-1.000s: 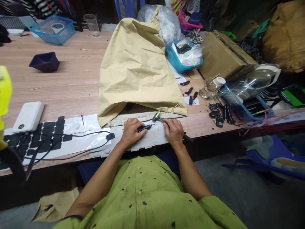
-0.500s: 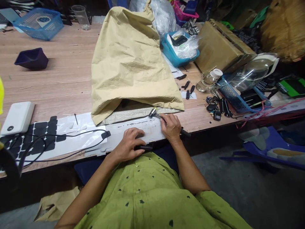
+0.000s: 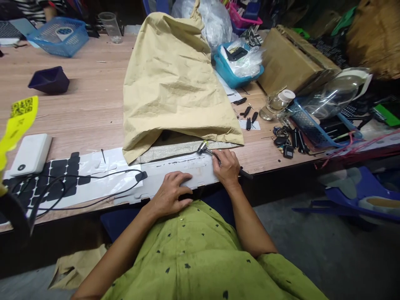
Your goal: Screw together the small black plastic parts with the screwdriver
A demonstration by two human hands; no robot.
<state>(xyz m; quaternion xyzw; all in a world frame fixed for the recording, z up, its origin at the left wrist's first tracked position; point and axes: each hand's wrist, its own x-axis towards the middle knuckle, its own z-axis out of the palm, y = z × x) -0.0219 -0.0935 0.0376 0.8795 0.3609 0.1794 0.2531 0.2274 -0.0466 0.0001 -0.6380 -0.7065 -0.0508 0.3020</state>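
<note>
Mid-frame, the right hand (image 3: pixel 227 168) clasps a slim hammer (image 3: pixel 202 147) with cylindrical metal head, while the left hand (image 3: pixel 171 193) curves loosely, fingers parted.

From my remote station I read the hammer head (image 3: pixel 202 147) as bright metal; its dark grip (image 3: pixel 246 173) looks matt. White board (image 3: pixel 175 171): smooth, but scuffed. Grey pad (image 3: pixel 165 153): rough, fabric-like grain. Beige sack (image 3: pixel 175 83): matt cloth, creased throughout. Tabletop (image 3: pixel 93 108): wood-grain, smooth, low sheen. I log the clear sheet (image 3: pixel 108 166) as glossy plastic film, the white slab (image 3: pixel 31 152) as smooth plastic, the blue basket (image 3: pixel 67 46) as perforated plastic. Clear pitcher (image 3: pixel 334 93): shiny, reflective. Cardboard box (image 3: pixel 286 60): dull, brown paper surface. Green shirt (image 3: pixel 184 258): soft-looking matt cloth. Yellow tag (image 3: pixel 18 125): smooth, printed.
</note>
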